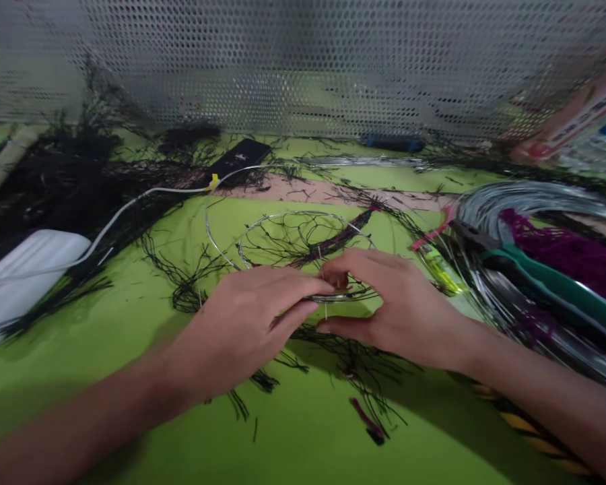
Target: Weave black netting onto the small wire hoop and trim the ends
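Note:
A silver wire ring (262,225) lies on the green table (131,350), with thin black strands and a purple strand (341,236) wound across it. My left hand (247,323) and my right hand (388,303) meet at the ring's near edge. Both pinch the wire there, fingertips almost touching, and a short wire end pokes down between them. Loose black strands (353,357) lie under and in front of my hands.
A heap of black strands (71,182) fills the left side, beside a white pad (20,276) and a white cable (131,202). A black box (240,158) stands behind. Coiled wire (525,202), green-handled pliers (545,276), purple fibre (570,249) and a lighter (442,269) lie right. Perforated metal panel (303,60) at the back.

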A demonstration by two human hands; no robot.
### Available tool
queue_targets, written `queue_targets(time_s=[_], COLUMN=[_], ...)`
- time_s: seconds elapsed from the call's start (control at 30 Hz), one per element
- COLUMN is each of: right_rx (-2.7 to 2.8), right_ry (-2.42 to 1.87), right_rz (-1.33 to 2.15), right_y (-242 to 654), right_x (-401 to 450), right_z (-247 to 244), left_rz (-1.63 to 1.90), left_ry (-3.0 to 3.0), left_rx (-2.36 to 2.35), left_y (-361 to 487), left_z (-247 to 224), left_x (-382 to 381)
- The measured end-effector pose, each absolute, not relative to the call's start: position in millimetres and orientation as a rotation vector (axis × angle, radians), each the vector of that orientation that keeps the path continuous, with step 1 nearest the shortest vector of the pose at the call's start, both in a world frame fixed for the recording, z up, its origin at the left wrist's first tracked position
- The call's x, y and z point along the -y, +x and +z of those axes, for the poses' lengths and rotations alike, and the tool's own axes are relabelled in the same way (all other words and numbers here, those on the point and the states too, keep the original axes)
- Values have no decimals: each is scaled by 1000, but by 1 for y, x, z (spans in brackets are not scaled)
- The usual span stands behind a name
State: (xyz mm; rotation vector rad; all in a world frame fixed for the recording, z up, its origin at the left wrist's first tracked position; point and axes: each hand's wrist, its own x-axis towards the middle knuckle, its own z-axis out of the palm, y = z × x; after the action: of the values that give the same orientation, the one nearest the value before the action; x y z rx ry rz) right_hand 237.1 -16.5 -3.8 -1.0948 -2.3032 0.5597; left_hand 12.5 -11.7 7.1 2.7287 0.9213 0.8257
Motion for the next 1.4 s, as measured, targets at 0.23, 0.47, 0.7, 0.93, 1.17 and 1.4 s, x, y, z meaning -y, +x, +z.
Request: queue_targets(time_s=[0.23,0.47,0.7,0.93,1.17,1.4], right_rx=[2202,2172,2204,2284,2282,2310], right_ry=[-1201,-1209,-1131,-1094,-1090,-1028], right_rz=[652,696,610,546,470,290], right_y=[237,235,236,236,234,232], right_x=[16,17,17,20,23,24], right_z=[-6,-5,-4,-6,-4,-3], left_rz=[803,810,812,881,984,972], left_ry=[2760,2767,2776,3069,3220,3140], left_rx=[-793,-783,-787,-747,-589,-548], left_y=[12,11,12,6,3,-2], left_z=[5,4,4,1,2,-2], left_x=[9,9,10,5,1,3])
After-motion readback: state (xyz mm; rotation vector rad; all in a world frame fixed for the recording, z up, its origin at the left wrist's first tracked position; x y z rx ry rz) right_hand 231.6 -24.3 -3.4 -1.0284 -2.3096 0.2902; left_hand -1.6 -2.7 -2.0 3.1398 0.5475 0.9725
